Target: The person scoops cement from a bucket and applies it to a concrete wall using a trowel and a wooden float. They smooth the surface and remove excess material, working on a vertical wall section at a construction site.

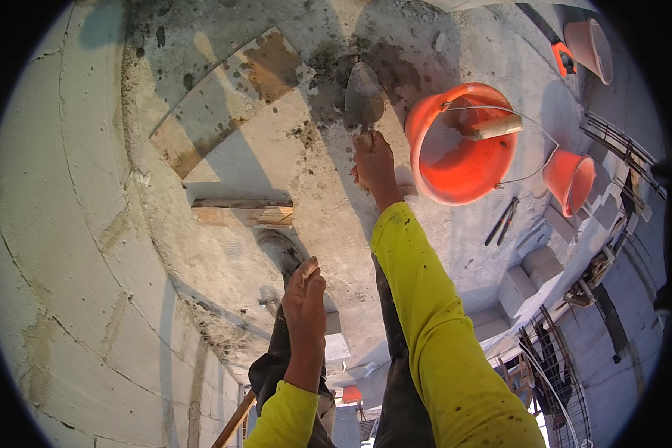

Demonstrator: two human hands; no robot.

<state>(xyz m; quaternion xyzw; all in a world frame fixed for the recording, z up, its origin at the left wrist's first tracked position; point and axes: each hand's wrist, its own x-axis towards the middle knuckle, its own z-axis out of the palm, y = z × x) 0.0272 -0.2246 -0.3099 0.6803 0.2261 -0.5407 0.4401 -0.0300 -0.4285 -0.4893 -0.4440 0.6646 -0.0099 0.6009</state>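
My right hand (375, 166) is wrapped round the handle of a pointed trowel (364, 93). The grey, mortar-smeared blade lies flat over a dark wet patch of the concrete floor. Just right of that hand stands a large orange bucket (467, 183) with a wire handle; a piece of wood (496, 127) rests in it above greyish contents. Lower down, my left hand (305, 299) hangs in front of my leg, fingers loosely bent and nothing visible in them. Beyond its fingertips lies a short wooden block (243, 214).
A stained board (231, 101) lies at the upper left, beside a pale block wall (60, 224). To the right are long-handled pincers (502, 222), a small orange bucket (570, 183), another bucket (590, 51), an orange-handled saw (563, 58), pale blocks (526, 280) and steel rebar (556, 366).
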